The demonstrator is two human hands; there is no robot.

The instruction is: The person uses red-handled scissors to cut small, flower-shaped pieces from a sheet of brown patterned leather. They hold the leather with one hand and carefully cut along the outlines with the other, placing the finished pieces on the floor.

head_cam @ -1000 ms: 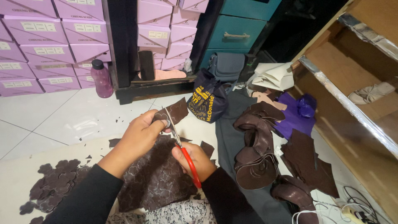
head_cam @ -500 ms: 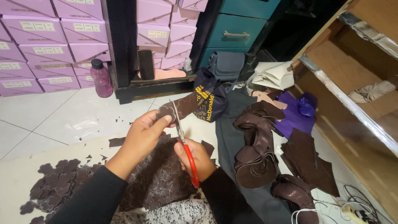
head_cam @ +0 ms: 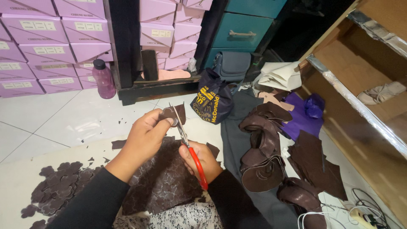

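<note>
We see the left hand (head_cam: 146, 135) pinching a small dark brown leather piece (head_cam: 173, 113) above the lap, while the right hand (head_cam: 202, 157) — its grip closed round red-handled scissors (head_cam: 188, 146) — sets the blades against it. A patterned brown leather sheet (head_cam: 163, 182) lies beneath — cut-outs (head_cam: 57, 193) gather on the floor's left.

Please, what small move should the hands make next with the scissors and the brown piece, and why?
Probably close the scissors a little further along the outline. The left hand pinches the small brown leather piece up between the blades, the right hand grips the red handles, and the piece does not yet look trimmed like the cut shapes on the floor.
</note>
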